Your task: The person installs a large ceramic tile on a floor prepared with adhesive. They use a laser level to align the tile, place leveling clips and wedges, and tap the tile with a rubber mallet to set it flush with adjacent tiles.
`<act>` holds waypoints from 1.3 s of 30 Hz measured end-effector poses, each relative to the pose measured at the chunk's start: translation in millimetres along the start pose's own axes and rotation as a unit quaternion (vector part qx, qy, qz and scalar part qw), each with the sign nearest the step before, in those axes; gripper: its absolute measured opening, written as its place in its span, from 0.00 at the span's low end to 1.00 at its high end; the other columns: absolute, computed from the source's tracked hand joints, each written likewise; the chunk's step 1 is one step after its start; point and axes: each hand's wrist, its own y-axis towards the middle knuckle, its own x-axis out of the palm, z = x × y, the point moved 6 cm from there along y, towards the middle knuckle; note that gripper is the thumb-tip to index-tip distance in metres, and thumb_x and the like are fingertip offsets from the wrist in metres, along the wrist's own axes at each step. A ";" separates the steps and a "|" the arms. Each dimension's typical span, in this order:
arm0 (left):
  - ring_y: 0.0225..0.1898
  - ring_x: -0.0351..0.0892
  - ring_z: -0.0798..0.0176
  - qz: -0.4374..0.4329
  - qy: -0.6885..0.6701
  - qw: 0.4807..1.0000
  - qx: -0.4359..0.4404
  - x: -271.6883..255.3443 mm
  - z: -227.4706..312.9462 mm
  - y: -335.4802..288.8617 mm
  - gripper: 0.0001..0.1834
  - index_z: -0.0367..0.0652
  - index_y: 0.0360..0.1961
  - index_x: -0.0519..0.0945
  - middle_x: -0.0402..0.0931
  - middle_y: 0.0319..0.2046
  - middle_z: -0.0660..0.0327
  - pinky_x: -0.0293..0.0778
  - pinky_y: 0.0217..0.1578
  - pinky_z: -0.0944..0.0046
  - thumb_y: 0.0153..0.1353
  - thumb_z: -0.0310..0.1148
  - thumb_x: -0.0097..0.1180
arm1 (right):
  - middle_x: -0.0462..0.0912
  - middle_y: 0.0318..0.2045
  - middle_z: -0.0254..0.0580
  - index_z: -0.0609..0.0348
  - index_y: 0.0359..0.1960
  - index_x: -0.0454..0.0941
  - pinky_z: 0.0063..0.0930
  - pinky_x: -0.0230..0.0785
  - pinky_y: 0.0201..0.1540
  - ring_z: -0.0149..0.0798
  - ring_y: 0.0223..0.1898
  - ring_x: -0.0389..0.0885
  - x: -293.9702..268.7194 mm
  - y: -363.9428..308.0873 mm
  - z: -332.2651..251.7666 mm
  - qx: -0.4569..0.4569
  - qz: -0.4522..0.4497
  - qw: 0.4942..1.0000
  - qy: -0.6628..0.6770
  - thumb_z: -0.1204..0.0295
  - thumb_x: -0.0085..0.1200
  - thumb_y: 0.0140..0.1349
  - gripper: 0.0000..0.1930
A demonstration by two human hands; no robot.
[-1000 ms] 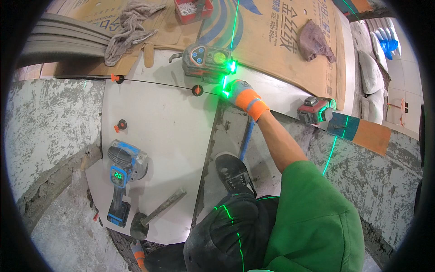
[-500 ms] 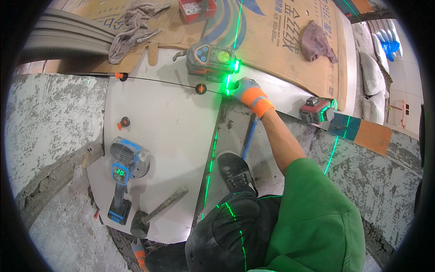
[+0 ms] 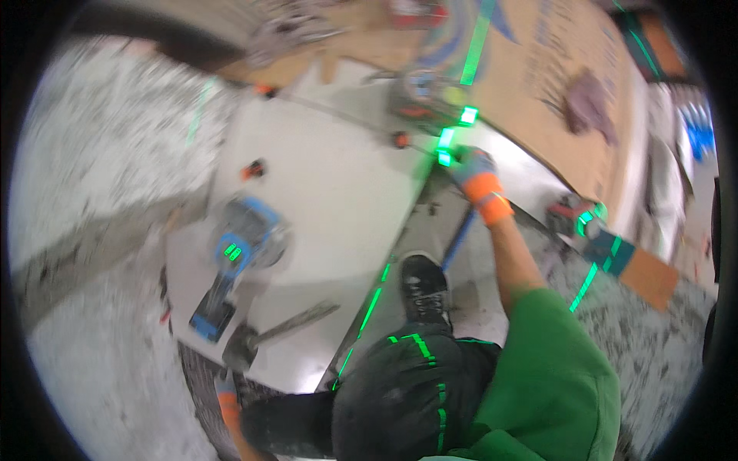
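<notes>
Your view has swung and blurred: the white slab (image 3: 330, 184) now sits further right in frame than half a second ago. It's the piece you're at, laid out ahead and left of your knee. More of your left forearm shows, at the slab's near edge. Your right hand (image 3: 474, 169) hasn't left the slab's far right corner, by the green glare. So I read it as your head moving, not the work; too smeared to judge fine alignment. Right fingers look bent toward the glare, but can't tell if they grip anything. Left hand (image 3: 224, 384) is just off the slab's near edge, beside the mallet head; finger state can't be made out.

Around the slab: cardboard (image 3: 523, 84) beyond its far right end. Your knee (image 3: 380, 392) crowds its near right side. Blue-trimmed power tool (image 3: 250, 227) lies on its near left part, mallet (image 3: 241, 346) on its near end; both take up surface. Grey device (image 3: 425, 100) at its far right corner is tight against your right hand's space. Red laser level (image 3: 567, 215) well right of it. Orange-and-black knobs (image 3: 400, 139) along its far end, a cord between two of them: snag risk near that hand.
</notes>
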 end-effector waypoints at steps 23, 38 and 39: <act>0.57 0.64 0.48 0.050 0.198 0.975 -0.083 43.3 -42.5 20.9 0.43 0.38 0.58 0.62 0.65 0.55 0.46 0.61 0.56 0.58 0.45 0.54 0.57 | 0.74 0.45 0.40 0.50 0.50 0.69 0.39 0.65 0.46 0.49 0.43 0.73 160.9 -247.3 -271.0 -0.566 -0.272 0.751 -0.206 0.57 0.49 0.54 0.22; 0.51 0.72 0.49 0.085 0.152 0.984 -0.037 34.2 -90.8 31.1 0.37 0.37 0.54 0.68 0.73 0.47 0.46 0.66 0.51 0.57 0.47 0.52 0.58 | 0.80 0.36 0.44 0.67 0.45 0.73 0.22 0.70 0.43 0.29 0.39 0.78 39.4 -121.8 -169.8 -0.250 -0.162 0.936 0.187 0.74 0.51 0.58 0.14; 0.49 0.73 0.50 0.072 0.137 0.988 -0.025 34.1 -100.2 34.5 0.36 0.36 0.54 0.68 0.74 0.46 0.46 0.67 0.50 0.58 0.49 0.50 0.58 | 0.81 0.34 0.43 0.67 0.45 0.73 0.22 0.69 0.43 0.30 0.39 0.78 33.4 -121.1 -155.4 -0.204 -0.169 0.939 0.219 0.74 0.51 0.58 0.14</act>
